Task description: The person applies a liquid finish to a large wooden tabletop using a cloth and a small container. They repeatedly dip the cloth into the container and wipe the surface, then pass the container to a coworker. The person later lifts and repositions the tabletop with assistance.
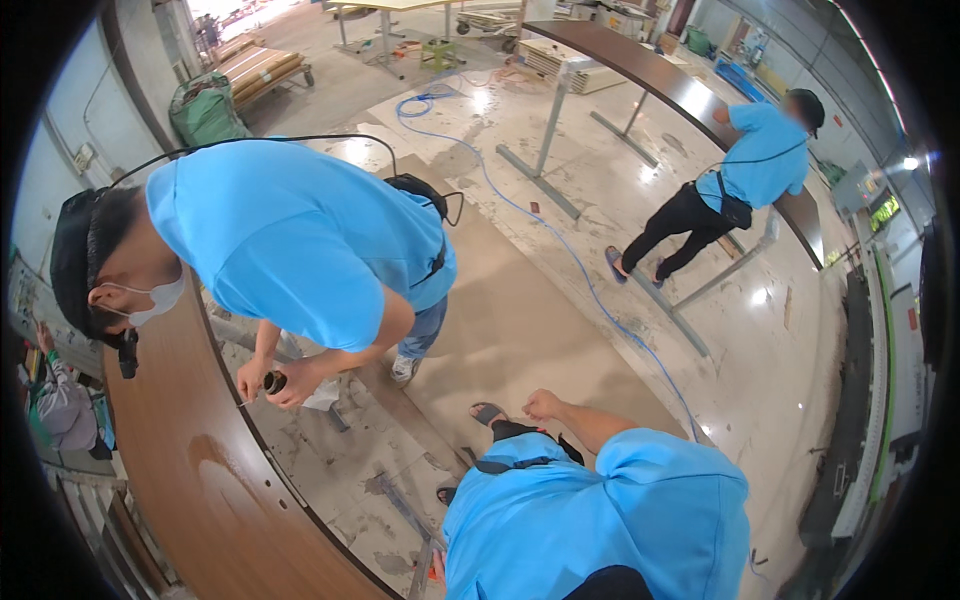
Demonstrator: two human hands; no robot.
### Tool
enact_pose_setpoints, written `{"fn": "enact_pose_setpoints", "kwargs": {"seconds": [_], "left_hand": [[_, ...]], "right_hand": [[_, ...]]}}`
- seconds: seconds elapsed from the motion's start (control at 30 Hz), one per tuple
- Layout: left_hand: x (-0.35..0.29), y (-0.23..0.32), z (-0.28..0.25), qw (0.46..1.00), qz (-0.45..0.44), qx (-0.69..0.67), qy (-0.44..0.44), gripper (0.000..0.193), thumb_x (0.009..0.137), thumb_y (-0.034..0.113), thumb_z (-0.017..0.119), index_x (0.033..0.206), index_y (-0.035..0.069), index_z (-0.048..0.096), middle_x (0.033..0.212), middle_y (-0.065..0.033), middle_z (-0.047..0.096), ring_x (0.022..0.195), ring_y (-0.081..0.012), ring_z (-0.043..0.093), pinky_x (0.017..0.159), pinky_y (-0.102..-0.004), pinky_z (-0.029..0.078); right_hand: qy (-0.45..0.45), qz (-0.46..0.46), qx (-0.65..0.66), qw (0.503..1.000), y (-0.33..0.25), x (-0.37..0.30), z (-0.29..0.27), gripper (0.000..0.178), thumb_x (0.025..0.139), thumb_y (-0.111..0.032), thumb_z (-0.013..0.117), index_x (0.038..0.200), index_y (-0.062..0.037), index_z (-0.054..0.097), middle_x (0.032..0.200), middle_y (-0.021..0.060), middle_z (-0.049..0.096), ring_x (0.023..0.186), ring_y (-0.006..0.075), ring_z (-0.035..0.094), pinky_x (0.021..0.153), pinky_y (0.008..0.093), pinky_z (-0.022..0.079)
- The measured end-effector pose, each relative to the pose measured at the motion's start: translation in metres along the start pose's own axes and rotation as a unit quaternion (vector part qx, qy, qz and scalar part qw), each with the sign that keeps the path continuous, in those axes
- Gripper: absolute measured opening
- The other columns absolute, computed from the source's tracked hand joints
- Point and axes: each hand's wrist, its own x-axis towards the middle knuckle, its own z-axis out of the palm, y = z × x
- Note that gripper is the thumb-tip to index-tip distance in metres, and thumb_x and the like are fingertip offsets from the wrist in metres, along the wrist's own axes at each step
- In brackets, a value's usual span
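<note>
My right hand [543, 404] is held out over the floor ahead of me, its fingers curled in; whatever they may hold is too small to make out. Of my left hand [438, 566] only a sliver shows at the edge of the brown panel, and its fingers are hidden. The long wood-grain panel [170, 440] lies along my left, with a glossy wet-looking patch and small dark holes. Across from me, a co-worker in a blue shirt [290, 230] bends over it. One of that person's hands grips a small dark jar [274, 381], the other a thin pale stick.
Metal legs [400, 515] stand beneath the panel's edge. A blue hose [590, 285] runs across the floor beside a brown sheet [520, 300]. Another person [755, 155] works at a second long brown panel [620, 55]. A green sack [205, 110] sits at the far left.
</note>
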Motion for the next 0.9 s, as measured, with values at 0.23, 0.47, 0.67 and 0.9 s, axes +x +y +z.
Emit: {"fn": "enact_pose_setpoints", "kwargs": {"seconds": [0.23, 0.47, 0.67, 0.9], "left_hand": [[-0.004, 0.001, -0.002, 1.000, 0.022, 0.017, 0.000, 0.061, 0.097, 0.025, 0.060, 0.150, 0.006, 0.038, 0.149, -0.0212, 0.040, 0.137, -0.0376, 0.042, 0.113, -0.0474, 0.036], [-0.012, 0.005, 0.003, 0.999, 0.040, 0.029, 0.000, 0.067, 0.098, 0.027, 0.060, 0.156, 0.007, 0.033, 0.156, -0.0211, 0.035, 0.143, -0.0384, 0.038, 0.117, -0.0481, 0.034], [-0.017, 0.024, -0.003, 0.995, 0.089, 0.051, 0.006, 0.072, 0.098, 0.028, 0.059, 0.160, 0.008, 0.030, 0.161, -0.0210, 0.032, 0.148, -0.0390, 0.035, 0.121, -0.0488, 0.032], [-0.092, 0.096, -0.029, 0.967, 0.236, 0.098, -0.019, 0.079, 0.098, 0.030, 0.059, 0.166, 0.009, 0.026, 0.168, -0.0208, 0.027, 0.154, -0.0398, 0.031, 0.125, -0.0495, 0.029]], "right_hand": [[0.007, 0.000, -0.021, 1.000, -0.013, 0.016, -0.003, 0.027, 0.095, -0.030, 0.072, 0.096, -0.0034, 0.078, 0.082, 0.0090, 0.076, 0.069, 0.0170, 0.073, 0.059, 0.0330, 0.060], [-0.011, -0.053, 0.008, 0.999, -0.033, 0.019, 0.011, 0.026, 0.091, -0.027, 0.071, 0.089, -0.0021, 0.078, 0.076, 0.0115, 0.074, 0.062, 0.0193, 0.071, 0.055, 0.0347, 0.058], [-0.011, -0.058, -0.040, 0.997, -0.018, 0.033, 0.018, 0.028, 0.095, -0.031, 0.071, 0.099, -0.0039, 0.078, 0.082, 0.0074, 0.075, 0.067, 0.0152, 0.071, 0.059, 0.0324, 0.060], [-0.025, -0.028, 0.010, 0.999, 0.013, 0.037, 0.018, 0.026, 0.097, -0.027, 0.070, 0.094, -0.0022, 0.078, 0.076, 0.0096, 0.073, 0.064, 0.0175, 0.070, 0.058, 0.0327, 0.058]]}}
